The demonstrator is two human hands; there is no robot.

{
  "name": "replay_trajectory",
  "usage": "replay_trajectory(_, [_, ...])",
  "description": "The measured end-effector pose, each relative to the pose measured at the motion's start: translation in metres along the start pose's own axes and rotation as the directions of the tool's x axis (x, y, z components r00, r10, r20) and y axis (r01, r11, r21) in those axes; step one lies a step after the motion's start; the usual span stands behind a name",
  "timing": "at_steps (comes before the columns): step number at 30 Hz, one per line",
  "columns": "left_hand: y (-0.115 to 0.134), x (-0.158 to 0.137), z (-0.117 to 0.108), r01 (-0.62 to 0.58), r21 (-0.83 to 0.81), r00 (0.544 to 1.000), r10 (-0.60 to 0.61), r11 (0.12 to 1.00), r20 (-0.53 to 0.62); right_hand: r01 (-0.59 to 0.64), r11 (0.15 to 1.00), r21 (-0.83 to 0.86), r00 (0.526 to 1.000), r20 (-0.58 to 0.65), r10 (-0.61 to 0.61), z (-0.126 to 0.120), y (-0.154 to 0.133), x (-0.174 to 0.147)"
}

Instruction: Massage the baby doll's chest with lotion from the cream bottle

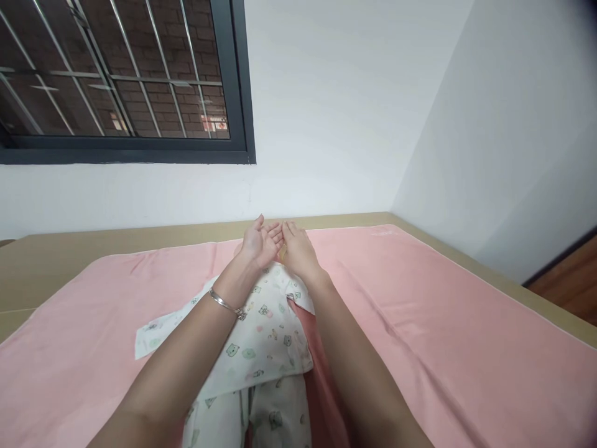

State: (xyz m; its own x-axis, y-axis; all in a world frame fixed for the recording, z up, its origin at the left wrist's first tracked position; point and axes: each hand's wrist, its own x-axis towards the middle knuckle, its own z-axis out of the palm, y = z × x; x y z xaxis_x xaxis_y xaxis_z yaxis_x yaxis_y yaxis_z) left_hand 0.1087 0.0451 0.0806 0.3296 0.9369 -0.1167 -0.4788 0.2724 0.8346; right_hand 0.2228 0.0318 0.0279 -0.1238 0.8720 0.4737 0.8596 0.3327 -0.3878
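My left hand (262, 242) is turned palm up with its fingers stretched apart. It lies at the neck end of a small white baby top (261, 336) printed with little animal faces and leaves. My right hand (298, 247) is beside it, back upward, fingers stretched out, their tips close to the left fingertips. A small yellowish patch (282, 251) shows between the hands; I cannot make out what it is. One sleeve (161, 333) of the top spreads to the left. Matching baby pants (280, 410) lie below the top, partly under its hem.
A pink sheet (433, 330) covers the surface under the clothes. A light wood-coloured border (345, 221) runs along the back and right edges. White walls (326, 112) rise behind, with a dark-framed barred window (249, 124) at upper left.
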Motion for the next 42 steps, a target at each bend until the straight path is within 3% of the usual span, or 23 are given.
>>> replay_trajectory(3, [0.004, -0.012, -0.002, -0.017, 0.029, 0.997, 0.019, 0.999, -0.075, -0.001, 1.000, -0.017, 0.999, -0.037, 0.001, -0.001, -0.003, 0.000])
replay_trajectory(6, [0.019, -0.039, -0.005, -0.131, 0.091, 0.972, 0.146, 0.987, -0.184, -0.024, 1.000, -0.016, 0.999, -0.037, 0.024, -0.003, -0.005, -0.002])
replay_trajectory(10, [0.048, -0.095, -0.006, -0.258, 0.079, 0.950, 0.268, 0.963, -0.163, -0.067, 0.997, 0.036, 0.997, -0.027, 0.068, -0.001, -0.003, -0.002])
replay_trajectory(13, [0.068, -0.137, -0.005, -0.313, -0.079, 0.936, 0.294, 0.946, -0.195, -0.101, 0.992, 0.078, 0.994, -0.037, 0.104, 0.002, -0.003, 0.001])
replay_trajectory(16, [0.082, -0.165, -0.005, -0.261, -0.306, 0.956, 0.199, 0.916, -0.217, -0.130, 0.988, 0.083, 0.990, -0.052, 0.134, 0.003, -0.005, 0.003])
replay_trajectory(19, [0.088, -0.174, -0.011, -0.108, -0.437, 0.981, 0.026, 0.893, -0.191, -0.142, 0.989, 0.040, 0.987, -0.069, 0.145, 0.005, -0.007, 0.003])
replay_trajectory(22, [0.089, -0.175, -0.020, -0.007, -0.479, 0.979, -0.092, 0.878, -0.183, -0.141, 0.990, -0.017, 0.987, -0.085, 0.139, 0.008, -0.007, 0.001])
replay_trajectory(27, [0.088, -0.183, -0.030, -0.082, -0.483, 0.973, -0.035, 0.872, -0.229, -0.148, 0.978, -0.145, 0.988, -0.068, 0.139, 0.011, -0.008, -0.005])
replay_trajectory(35, [0.090, -0.217, -0.025, -0.097, -0.455, 0.983, 0.013, 0.885, -0.184, -0.154, 0.890, -0.428, 0.986, -0.015, 0.164, 0.012, -0.034, -0.020])
replay_trajectory(39, [0.086, -0.222, -0.023, -0.104, -0.415, 0.984, 0.034, 0.904, -0.173, -0.190, 0.913, -0.361, 0.964, 0.105, 0.243, -0.004, -0.067, -0.026])
replay_trajectory(42, [0.080, -0.220, -0.019, -0.107, -0.374, 0.980, 0.035, 0.921, -0.195, -0.088, 0.994, -0.070, 0.985, 0.143, 0.097, -0.024, -0.102, -0.036])
